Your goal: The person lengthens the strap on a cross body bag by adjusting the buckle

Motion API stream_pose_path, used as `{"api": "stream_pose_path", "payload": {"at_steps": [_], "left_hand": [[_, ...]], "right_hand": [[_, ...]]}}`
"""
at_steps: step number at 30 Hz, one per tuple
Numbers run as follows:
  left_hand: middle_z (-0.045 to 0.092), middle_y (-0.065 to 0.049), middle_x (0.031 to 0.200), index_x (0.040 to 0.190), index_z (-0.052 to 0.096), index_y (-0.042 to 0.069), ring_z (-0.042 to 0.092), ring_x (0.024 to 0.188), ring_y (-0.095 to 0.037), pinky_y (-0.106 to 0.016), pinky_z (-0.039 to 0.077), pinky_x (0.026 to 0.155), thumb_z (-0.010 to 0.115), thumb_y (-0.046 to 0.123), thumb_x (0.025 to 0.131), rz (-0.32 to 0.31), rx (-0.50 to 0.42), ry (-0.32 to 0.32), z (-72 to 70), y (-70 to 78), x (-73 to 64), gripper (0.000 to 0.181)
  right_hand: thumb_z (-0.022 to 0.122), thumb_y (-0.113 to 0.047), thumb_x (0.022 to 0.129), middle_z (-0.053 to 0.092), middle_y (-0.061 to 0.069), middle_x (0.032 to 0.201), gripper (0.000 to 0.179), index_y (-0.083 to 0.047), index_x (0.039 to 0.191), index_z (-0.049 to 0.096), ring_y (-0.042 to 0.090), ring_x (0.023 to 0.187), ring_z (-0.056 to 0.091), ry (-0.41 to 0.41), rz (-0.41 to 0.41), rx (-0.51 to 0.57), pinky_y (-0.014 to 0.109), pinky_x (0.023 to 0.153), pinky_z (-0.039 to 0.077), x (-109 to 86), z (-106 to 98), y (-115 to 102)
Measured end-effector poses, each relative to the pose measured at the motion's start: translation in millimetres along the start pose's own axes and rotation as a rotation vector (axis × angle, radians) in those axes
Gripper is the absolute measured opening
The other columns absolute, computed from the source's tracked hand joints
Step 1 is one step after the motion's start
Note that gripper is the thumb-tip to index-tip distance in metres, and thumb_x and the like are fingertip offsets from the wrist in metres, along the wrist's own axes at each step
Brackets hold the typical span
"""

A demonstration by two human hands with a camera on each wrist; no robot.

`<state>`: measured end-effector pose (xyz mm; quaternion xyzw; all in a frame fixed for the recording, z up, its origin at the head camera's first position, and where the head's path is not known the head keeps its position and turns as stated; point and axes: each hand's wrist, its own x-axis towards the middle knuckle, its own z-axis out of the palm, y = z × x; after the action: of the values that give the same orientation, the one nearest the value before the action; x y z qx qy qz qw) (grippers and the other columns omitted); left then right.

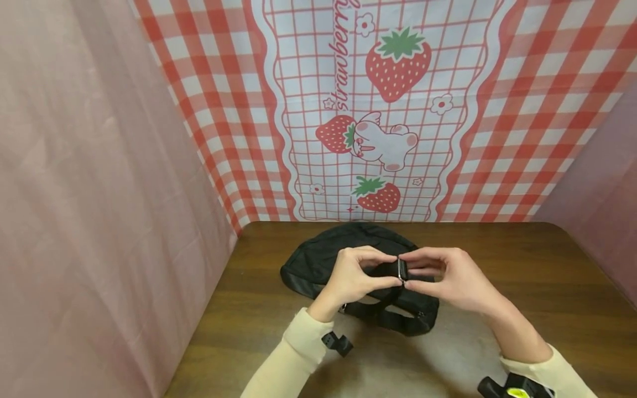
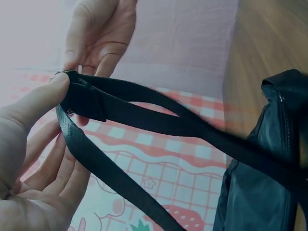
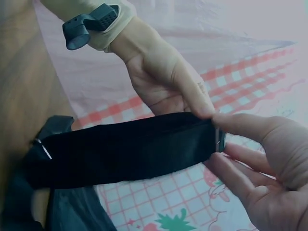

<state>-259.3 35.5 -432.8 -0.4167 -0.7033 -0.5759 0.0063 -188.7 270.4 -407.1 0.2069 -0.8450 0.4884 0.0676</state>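
Observation:
A black fabric bag (image 1: 318, 257) lies on the wooden table, its long webbing strap (image 3: 130, 149) raised above it. My left hand (image 1: 350, 276) pinches the strap at a metal strap slider (image 1: 400, 270), thumb on the near side and fingers on the far side. From the other side my right hand (image 1: 455, 276) pinches the same slider between thumb and fingertips, close to the left fingertips. In the left wrist view the webbing (image 2: 139, 115) runs doubled from the slider, with another length hanging below. A second metal fitting (image 3: 44, 148) shows lower on the strap in the right wrist view.
The brown table (image 1: 502, 254) extends around the bag. Behind it hangs a red-and-white checked cloth (image 1: 343, 166) with strawberries, and a pink curtain (image 1: 109, 199) stands at the left. Each sleeve carries a black wrist device, one (image 1: 337, 344) at the left cuff.

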Motion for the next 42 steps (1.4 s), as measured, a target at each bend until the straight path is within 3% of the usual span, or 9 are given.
{"api": "stream_pose_path", "payload": {"at_steps": [4,12,16,23,31,37,42], "left_hand": [[0.081,-0.015,0.109,0.115,0.082,0.002,0.077,0.103,-0.011,-0.026,0.065,0.095,0.094,0.004,0.08,0.01,-0.006,-0.001,-0.7,0.8,0.1,0.037],[0.079,-0.016,0.116,0.124,0.079,0.003,0.077,0.108,-0.011,-0.028,0.064,0.097,0.093,0.004,0.08,-0.007,-0.055,-0.022,1.0,-1.7,-1.2,0.046],[0.079,-0.016,0.118,0.125,0.078,0.002,0.076,0.108,-0.008,-0.029,0.064,0.098,0.092,0.003,0.081,0.004,-0.08,-0.03,3.1,-4.1,0.9,0.046],[0.082,-0.017,0.112,0.116,0.08,-0.001,0.078,0.1,-0.006,-0.031,0.067,0.09,0.095,0.002,0.077,0.046,-0.08,-0.009,6.9,-5.9,2.9,0.041],[0.082,-0.017,0.108,0.114,0.081,-0.001,0.078,0.097,-0.006,-0.032,0.068,0.086,0.094,0.001,0.077,0.097,-0.064,0.027,3.8,-9.5,3.4,0.04],[0.081,-0.02,0.106,0.112,0.08,-0.003,0.08,0.096,-0.015,-0.032,0.068,0.086,0.094,-0.001,0.076,0.16,-0.065,0.063,2.4,-13.5,1.9,0.039],[0.081,-0.023,0.106,0.112,0.08,-0.006,0.081,0.096,-0.021,-0.034,0.068,0.087,0.093,-0.004,0.076,0.152,-0.104,0.082,2.6,-13.3,1.5,0.039]], "right_hand": [[0.084,-0.003,0.09,0.074,0.027,0.124,0.036,0.002,0.125,0.075,0.004,0.104,0.077,0.016,0.007,0.117,0.027,0.086,0.067,1.3,2,4],[0.086,0.004,0.085,0.071,0.014,0.115,0.034,-0.003,0.117,0.074,0.003,0.102,0.074,0.022,-0.082,0.044,0.025,0.089,0.066,5.6,5,9],[0.088,0.005,0.083,0.067,0.014,0.116,0.035,-0.004,0.114,0.073,0.003,0.103,0.071,0.032,-0.108,0.024,0.022,0.089,0.065,5.3,5,10],[0.086,0.009,0.083,0.065,0.017,0.116,0.035,-0.001,0.113,0.072,0.005,0.103,0.072,0.027,-0.141,0.082,0.024,0.089,0.066,4.6,3,10],[0.078,0.016,0.086,0.065,0.007,0.116,0.035,0.008,0.118,0.065,0.002,0.106,0.07,0.062,-0.148,0.141,0.019,0.092,0.064,4.7,2,8],[0.082,0.013,0.084,0.069,0.004,0.116,0.044,-0.002,0.124,0.069,0.005,0.106,0.072,0.055,-0.201,0.112,0.021,0.092,0.064,7.8,5,7],[0.087,0.012,0.08,0.071,0.004,0.111,0.046,-0.008,0.12,0.075,0.009,0.101,0.073,0.082,-0.24,0.089,0.022,0.089,0.065,10.1,8,5]]}}
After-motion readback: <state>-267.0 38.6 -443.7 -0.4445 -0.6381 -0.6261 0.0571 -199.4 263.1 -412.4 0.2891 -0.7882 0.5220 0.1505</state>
